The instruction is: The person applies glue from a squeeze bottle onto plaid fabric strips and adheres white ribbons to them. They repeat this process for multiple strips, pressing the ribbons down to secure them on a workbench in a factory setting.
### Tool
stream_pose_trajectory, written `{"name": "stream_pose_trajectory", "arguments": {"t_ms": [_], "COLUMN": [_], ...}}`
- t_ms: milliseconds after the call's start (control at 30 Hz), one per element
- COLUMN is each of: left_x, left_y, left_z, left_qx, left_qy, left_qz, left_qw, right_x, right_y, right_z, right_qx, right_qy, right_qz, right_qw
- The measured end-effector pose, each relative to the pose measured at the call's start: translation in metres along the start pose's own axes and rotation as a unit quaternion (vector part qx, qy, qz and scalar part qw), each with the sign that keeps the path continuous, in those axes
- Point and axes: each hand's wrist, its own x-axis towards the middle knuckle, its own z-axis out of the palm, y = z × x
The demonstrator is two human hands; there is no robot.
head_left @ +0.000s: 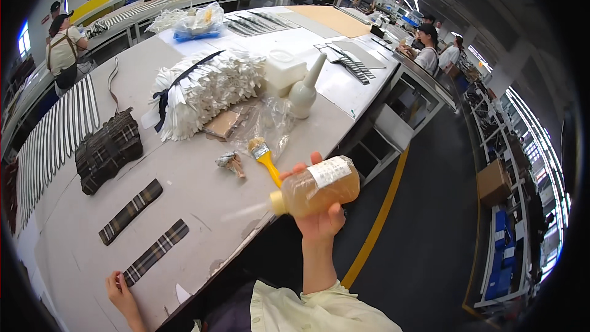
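Observation:
My right hand (319, 215) grips a clear squeeze bottle of amber liquid (316, 187), held sideways over the table's near edge with its pale nozzle pointing left. My left hand (120, 292) rests at the near end of a plaid fabric strip (155, 252) lying on the grey table (184, 172). A second plaid strip (130, 211) lies just beyond it. A yellow-handled brush (265, 158) sits on the table a little beyond the bottle.
A stack of plaid pieces (109, 149), a large bundle of white pieces tied with a dark band (206, 89), a white bottle with a tall nozzle (304, 92) and crumpled clear plastic (264, 123) lie further back. Other people work at nearby tables. A yellow floor line (378, 221) runs to the right.

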Motion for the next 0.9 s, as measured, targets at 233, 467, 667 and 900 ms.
{"name": "stream_pose_trajectory", "arguments": {"t_ms": [233, 467, 667, 900], "left_x": [-0.004, -0.039, -0.043, -0.048], "left_y": [0.034, 0.005, 0.011, 0.013], "left_z": [-0.007, -0.042, -0.044, -0.052], "left_qx": [-0.013, -0.030, -0.012, -0.075], "left_qy": [0.129, 0.096, 0.074, 0.062], "left_qz": [-0.012, -0.032, -0.020, -0.075], "left_qw": [0.991, 0.994, 0.997, 0.992], "right_x": [-0.016, -0.041, -0.082, -0.103], "right_y": [0.067, 0.150, 0.201, 0.244], "right_z": [0.019, 0.034, 0.024, 0.049], "right_qx": [-0.113, -0.159, -0.161, -0.200], "right_qy": [0.132, 0.115, 0.133, 0.071], "right_qz": [0.141, 0.175, 0.250, 0.322], "right_qw": [0.975, 0.965, 0.945, 0.923]}}
